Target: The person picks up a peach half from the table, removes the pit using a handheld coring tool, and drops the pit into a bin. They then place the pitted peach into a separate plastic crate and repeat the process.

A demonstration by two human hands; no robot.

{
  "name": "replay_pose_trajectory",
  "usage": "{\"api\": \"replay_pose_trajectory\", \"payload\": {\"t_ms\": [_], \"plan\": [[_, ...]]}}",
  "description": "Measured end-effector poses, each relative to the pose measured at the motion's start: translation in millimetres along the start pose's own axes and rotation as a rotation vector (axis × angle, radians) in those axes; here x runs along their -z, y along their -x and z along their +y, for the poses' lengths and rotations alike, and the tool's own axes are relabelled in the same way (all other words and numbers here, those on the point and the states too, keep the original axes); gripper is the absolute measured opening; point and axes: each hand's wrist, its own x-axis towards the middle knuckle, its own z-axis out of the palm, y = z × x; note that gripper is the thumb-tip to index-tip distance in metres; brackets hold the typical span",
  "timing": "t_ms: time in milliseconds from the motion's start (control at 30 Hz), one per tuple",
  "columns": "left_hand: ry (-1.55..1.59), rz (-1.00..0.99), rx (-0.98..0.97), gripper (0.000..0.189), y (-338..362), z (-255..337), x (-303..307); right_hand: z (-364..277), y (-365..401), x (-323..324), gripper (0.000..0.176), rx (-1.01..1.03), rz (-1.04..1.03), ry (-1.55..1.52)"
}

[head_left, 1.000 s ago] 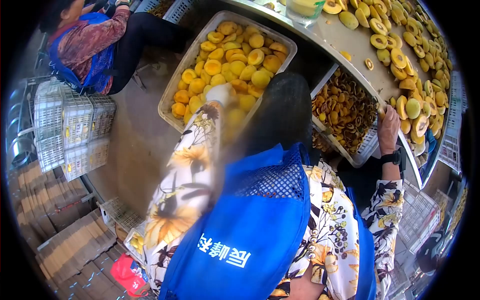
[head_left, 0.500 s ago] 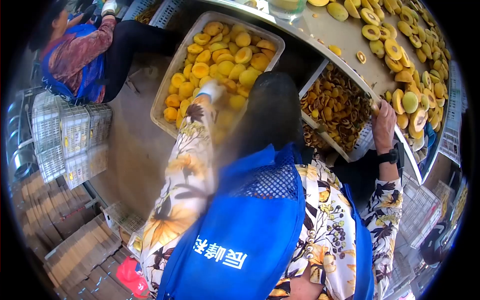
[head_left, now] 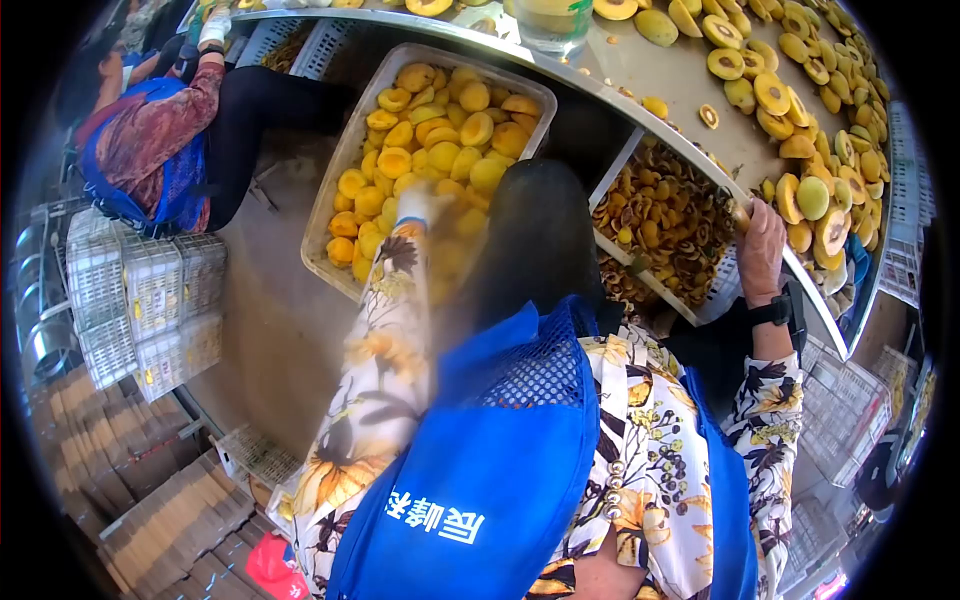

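Observation:
My left hand [head_left: 424, 204], in a white glove, reaches into a pale plastic bin [head_left: 317, 243] of yellow peach-like fruit [head_left: 430, 140]. It is among the fruit at the near side; motion smears its fingers, and what they hold, if anything, cannot be seen. My bare right hand [head_left: 763, 250] has its fingers curled over the rim of the metal worktable [head_left: 640, 110], with a dark watch on the wrist. Halved fruit [head_left: 772, 95], cut faces showing, lies across that table. Under the rim stands a crate of brownish-yellow scraps [head_left: 665, 215].
A co-worker [head_left: 150, 150] in a blue vest sits at the upper left. Stacked white crates [head_left: 145, 300] and flattened cardboard [head_left: 170, 510] are on the left. A clear container [head_left: 552, 25] stands on the table. My dark-clad knee [head_left: 530, 230] is beside the bin.
The view has shifted slightly, and the table and bin sit higher in it. My left hand stays low in the fruit, still blurred. My right hand keeps its hold on the rim.

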Motion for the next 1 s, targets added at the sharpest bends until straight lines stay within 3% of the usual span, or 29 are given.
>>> {"api": "replay_pose_trajectory", "payload": {"t_ms": [67,100,133,200,300,333,400,433,467,533,567,600,633,667,700,733,767,867,900,933,967,1000], "plan": [[-0.221,0.000,0.098,0.041,-19,-15,-23,1,3,-5,0.047,0.084,0.023,0.006],[-0.220,-0.104,0.251,0.047,-27,-20,-33,9,5,-5,0.046,0.102,0.048,0.040],[-0.294,-0.057,0.160,0.037,-12,4,-12,10,5,-3,0.043,0.064,0.028,0.067],[-0.339,-0.035,0.341,0.028,-6,19,-5,1,-2,2,0.039,-0.004,0.005,0.095],[-0.366,-0.067,0.223,0.025,-11,7,-3,-1,0,0,0.038,-0.083,-0.060,0.099],[-0.396,-0.124,0.196,0.027,-11,19,6,-3,-1,1,0.051,-0.173,-0.192,-0.020],[-0.413,-0.240,0.130,0.037,-19,44,30,0,1,13,0.051,-0.150,-0.024,-0.279],[-0.287,-0.099,0.042,0.040,-12,74,50,0,0,20,0.051,-0.137,0.045,-0.327],[0.043,0.021,-0.105,0.036,1,125,84,-1,-8,42,0.047,-0.098,0.109,-0.311],[0.762,-0.041,-0.193,0.017,-5,184,111,9,-7,65,0.043,-0.217,0.020,-0.337],[0.857,-0.055,-0.253,0.016,-6,217,126,14,-2,73,0.040,-0.286,-0.020,-0.348],[0.747,0.093,-0.464,0.021,-28,236,128,24,-2,77,0.033,-0.353,0.079,-0.332],[0.431,0.318,-0.767,0.032,-46,269,133,44,1,75,0.026,-0.375,0.269,-0.281],[0.162,0.502,-0.872,0.040,-49,313,138,64,1,83,0.024,-0.516,0.267,-0.277],[-0.175,0.806,-1.093,0.046,-59,353,141,84,-2,95,0.022,-0.656,0.266,-0.275],[-0.308,0.834,-1.172,0.054,-64,398,145,108,-1,103,0.027,-0.748,0.253,-0.328],[-0.251,0.838,-1.299,0.049,-83,441,138,134,3,106,0.033,-0.840,0.238,-0.386],[-0.141,0.419,-1.176,0.040,-113,530,107,183,12,93,0.046,-0.864,0.111,-0.253],[0.040,0.059,-1.065,0.039,-124,559,87,191,12,91,0.045,-0.899,-0.051,-0.273],[0.006,-0.180,-1.196,0.045,-122,581,71,197,20,74,0.043,-0.813,-0.013,-0.235],[-0.263,-0.113,-1.181,0.050,-100,606,50,203,26,60,0.041,-0.730,0.021,-0.194],[-0.261,-0.153,-1.271,0.052,-91,624,16,199,23,63,0.041,-0.777,-0.067,-0.264]]}}
